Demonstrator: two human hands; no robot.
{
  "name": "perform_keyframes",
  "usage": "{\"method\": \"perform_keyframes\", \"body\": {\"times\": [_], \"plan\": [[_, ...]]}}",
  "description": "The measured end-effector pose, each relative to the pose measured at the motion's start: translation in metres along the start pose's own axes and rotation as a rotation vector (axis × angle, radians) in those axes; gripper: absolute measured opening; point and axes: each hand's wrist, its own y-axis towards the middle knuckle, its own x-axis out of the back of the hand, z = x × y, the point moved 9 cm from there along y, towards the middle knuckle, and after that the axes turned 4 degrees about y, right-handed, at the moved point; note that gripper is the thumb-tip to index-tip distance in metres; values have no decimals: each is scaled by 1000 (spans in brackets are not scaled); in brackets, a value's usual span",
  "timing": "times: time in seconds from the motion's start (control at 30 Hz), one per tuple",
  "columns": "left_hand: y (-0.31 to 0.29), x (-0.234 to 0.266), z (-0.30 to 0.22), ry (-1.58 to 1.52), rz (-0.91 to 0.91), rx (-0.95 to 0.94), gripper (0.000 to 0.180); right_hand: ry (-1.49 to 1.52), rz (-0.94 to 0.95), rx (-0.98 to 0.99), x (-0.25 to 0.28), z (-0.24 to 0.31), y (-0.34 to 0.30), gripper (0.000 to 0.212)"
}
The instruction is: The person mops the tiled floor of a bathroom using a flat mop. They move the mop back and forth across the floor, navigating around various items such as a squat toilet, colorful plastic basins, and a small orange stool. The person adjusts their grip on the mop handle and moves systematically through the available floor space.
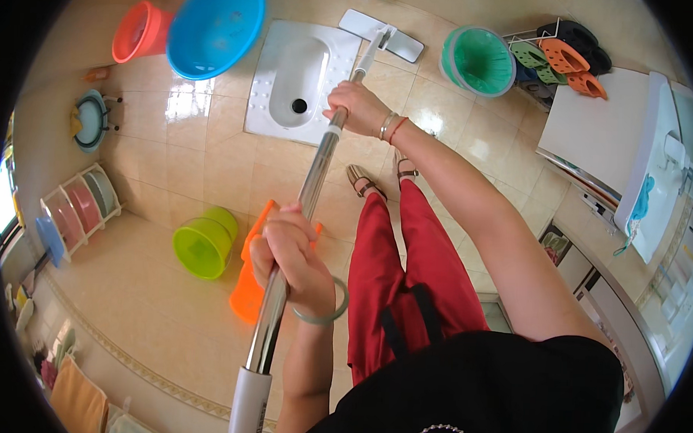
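The mop (315,169) slants over the tiled floor (161,172), its pole (271,328) clamped in the curled fingers (278,237) of the left hand (290,254) and, nearer its head (403,46), the right hand (359,108), with that head between the squat toilet (311,82) and green bin (449,61).

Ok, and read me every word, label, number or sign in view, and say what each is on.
No text can be read here.
Flat mop, white handle sleeve: small dark marks, perhaps print, too small and blurred to read.
Blue basin: faint marks inside, too blurred to tell whether they are print.
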Motion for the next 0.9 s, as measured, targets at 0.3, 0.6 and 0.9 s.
{"method": "perform_keyframes", "body": {"times": [0.3, 0.6, 0.9], "plan": [[-32, 12, -16, 81, 34, 48, 32, 153, 37, -122, -22, 10, -53, 17], [-82, 45, -47, 151, 6, 286, 25, 136, 280, -198, -40, 79, -154, 14], [-83, -45, -81, 1, 523, 97, 14, 232, -118, -391, 61, 67, -179, 15]]}}
